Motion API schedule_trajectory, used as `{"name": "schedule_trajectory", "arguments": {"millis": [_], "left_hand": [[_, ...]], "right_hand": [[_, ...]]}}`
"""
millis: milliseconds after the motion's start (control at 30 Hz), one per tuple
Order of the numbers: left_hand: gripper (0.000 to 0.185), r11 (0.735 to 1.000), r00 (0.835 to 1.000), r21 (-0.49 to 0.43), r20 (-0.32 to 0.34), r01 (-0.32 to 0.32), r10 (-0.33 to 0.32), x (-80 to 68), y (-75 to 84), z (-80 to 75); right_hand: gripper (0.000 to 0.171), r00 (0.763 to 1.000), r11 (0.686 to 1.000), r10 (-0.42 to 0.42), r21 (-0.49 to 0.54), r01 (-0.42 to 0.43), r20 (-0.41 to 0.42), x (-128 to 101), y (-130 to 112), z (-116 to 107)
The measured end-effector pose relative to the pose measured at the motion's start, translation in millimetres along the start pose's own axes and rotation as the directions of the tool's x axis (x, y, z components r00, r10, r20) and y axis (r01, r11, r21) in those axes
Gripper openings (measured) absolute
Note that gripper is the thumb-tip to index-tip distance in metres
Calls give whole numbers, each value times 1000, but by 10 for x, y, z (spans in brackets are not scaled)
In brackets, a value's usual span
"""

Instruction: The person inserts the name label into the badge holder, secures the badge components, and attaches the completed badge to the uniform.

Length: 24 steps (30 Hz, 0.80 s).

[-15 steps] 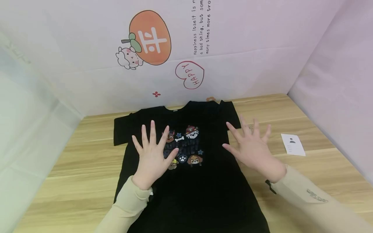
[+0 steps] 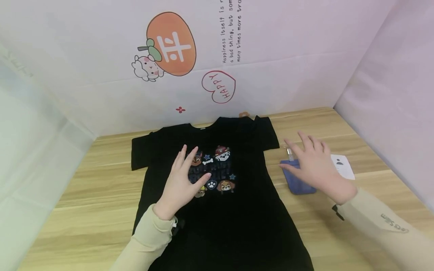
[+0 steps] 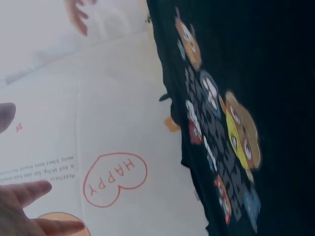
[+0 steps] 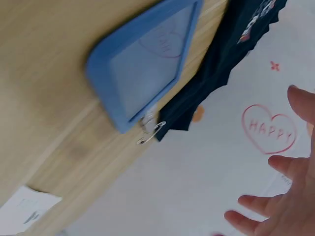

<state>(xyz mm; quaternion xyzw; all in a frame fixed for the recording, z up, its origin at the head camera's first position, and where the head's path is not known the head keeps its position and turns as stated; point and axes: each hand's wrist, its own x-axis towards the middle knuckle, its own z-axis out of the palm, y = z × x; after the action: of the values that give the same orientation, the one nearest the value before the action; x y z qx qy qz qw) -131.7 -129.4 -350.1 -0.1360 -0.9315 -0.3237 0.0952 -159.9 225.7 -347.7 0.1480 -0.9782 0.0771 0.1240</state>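
A black T-shirt (image 2: 217, 222) with cartoon dog prints lies spread flat on the wooden table. Over its printed chest is my left hand (image 2: 178, 184), fingers apart from the thumb and nothing held. My right hand (image 2: 315, 165) hovers to the right of the shirt, fingers spread and nothing in it. Partly under that hand in the head view lies a blue badge holder (image 2: 297, 184) with a clear window. A metal clip and safety pin (image 4: 158, 129) at its end sit close to the shirt's sleeve. Beside it is a white card (image 2: 344, 165) with a person icon, partly covered by the right hand.
The wooden table (image 2: 88, 210) meets a white printed cloth (image 2: 278, 56) hanging behind it. More pale cloth (image 2: 383, 86) hangs along the right side, and another sheet (image 2: 34, 150) along the left.
My right hand has shifted right, uncovering the blue badge holder and covering part of the card. The left hand's fingers have drawn closer together. The shirt lies as before.
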Motion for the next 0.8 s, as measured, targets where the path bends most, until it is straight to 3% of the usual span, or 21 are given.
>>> {"name": "schedule_trajectory", "arguments": {"millis": [167,300,500,667,800], "left_hand": [[75,984,999,-177,38,33,-27,12,11,8],[73,950,997,-307,69,54,-34,27,20,23],[65,871,991,-478,116,111,-62,43,43,41],[59,814,992,-569,108,120,-71,57,60,90],[54,768,986,-619,122,165,-114,71,77,135]], "right_hand": [[79,1000,994,10,113,-14,29,30,157,9],[90,990,967,61,239,-90,128,60,285,24],[102,944,910,72,366,-195,322,141,456,50],[96,916,866,11,455,-209,401,185,569,113],[97,893,851,-26,479,-216,449,214,625,161]]}}
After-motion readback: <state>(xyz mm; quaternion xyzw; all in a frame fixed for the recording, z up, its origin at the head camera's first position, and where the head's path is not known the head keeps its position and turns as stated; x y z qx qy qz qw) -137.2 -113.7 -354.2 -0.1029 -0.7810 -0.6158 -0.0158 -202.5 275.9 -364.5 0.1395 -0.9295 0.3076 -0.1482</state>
